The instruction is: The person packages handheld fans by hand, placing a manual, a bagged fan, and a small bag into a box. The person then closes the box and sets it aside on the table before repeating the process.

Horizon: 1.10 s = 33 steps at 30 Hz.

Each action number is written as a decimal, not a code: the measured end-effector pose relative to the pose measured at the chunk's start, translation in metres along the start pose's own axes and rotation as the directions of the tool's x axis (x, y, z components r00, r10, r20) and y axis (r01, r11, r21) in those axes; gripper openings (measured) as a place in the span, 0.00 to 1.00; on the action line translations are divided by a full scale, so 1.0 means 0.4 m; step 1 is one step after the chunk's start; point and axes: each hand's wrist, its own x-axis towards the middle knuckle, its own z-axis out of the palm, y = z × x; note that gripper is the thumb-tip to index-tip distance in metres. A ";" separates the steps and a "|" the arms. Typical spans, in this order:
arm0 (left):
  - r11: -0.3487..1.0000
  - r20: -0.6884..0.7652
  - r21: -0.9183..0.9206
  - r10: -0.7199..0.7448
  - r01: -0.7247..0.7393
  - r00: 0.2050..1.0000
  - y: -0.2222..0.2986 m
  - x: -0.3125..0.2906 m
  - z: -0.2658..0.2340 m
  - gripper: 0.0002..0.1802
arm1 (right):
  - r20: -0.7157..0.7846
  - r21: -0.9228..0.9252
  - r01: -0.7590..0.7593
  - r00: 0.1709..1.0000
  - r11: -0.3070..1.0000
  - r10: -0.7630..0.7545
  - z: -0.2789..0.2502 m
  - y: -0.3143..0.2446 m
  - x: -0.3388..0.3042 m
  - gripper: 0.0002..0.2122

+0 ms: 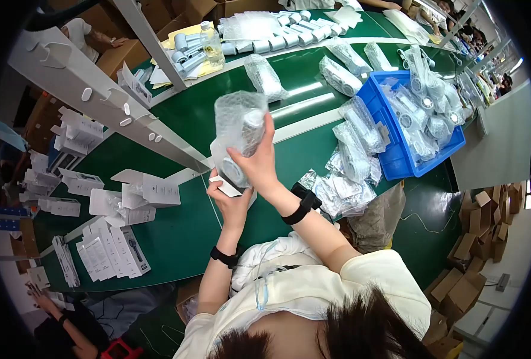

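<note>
Above the green bench I hold a white device in a bubble-wrap bag [236, 113]. My right hand [258, 160] grips it from the right side, with the fingers wrapped round the bag. Just below, my left hand [232, 206] is closed round a small white box [228, 189], and the lower end of the bag meets the box. Whether the device's end is inside the box is hidden by my hands. Through the plastic a pale rounded body shows; its exact kind I cannot make out.
At the right stands a blue crate [391, 158] heaped with bubble-wrapped devices, more lying beside it. Open white cartons [157, 190] and flat boxes [113, 251] are on the left. A metal post [131, 113] rises at left. Behind are a clear bottle [211, 48] and grey-white parts [283, 39].
</note>
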 end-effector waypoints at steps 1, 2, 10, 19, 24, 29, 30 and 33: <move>1.000 0.013 -0.005 0.002 -0.002 1.000 -0.001 -0.012 0.003 0.39 | 0.097 -0.141 0.131 0.988 0.981 -0.118 -0.011 0.024 -0.009 0.38; 1.000 0.010 0.007 0.004 -0.004 1.000 -0.001 -0.027 0.003 0.39 | 0.216 -0.262 0.267 0.953 0.927 -0.213 -0.018 0.038 -0.016 0.35; 0.987 -0.064 -0.158 0.028 -0.037 0.998 -0.043 -0.007 -0.019 0.39 | 0.429 -0.435 0.406 0.878 0.804 -0.212 -0.251 0.138 -0.058 0.18; 0.996 0.157 0.082 0.024 -0.037 0.987 0.054 0.023 -0.103 0.34 | 0.513 -0.852 0.452 0.619 0.264 0.595 -0.455 0.311 -0.035 0.14; 0.944 0.198 0.329 -0.113 0.042 0.974 0.096 0.060 -0.117 0.18 | 0.720 -0.332 -0.049 0.632 0.942 0.287 -0.423 0.341 0.005 0.11; 0.942 0.137 0.302 -0.193 0.145 0.971 0.073 0.092 -0.132 0.09 | 0.306 0.078 -0.322 0.908 0.943 0.285 -0.291 0.231 0.049 0.07; 0.940 0.135 0.303 -0.205 0.156 0.969 0.082 0.100 -0.135 0.08 | 0.258 0.184 -0.279 0.939 0.943 0.227 -0.241 0.159 0.053 0.06; 0.939 0.135 0.300 -0.218 0.170 0.967 0.093 0.119 -0.134 0.07 | 0.149 0.300 -0.088 0.988 0.950 0.045 -0.102 0.007 0.033 0.04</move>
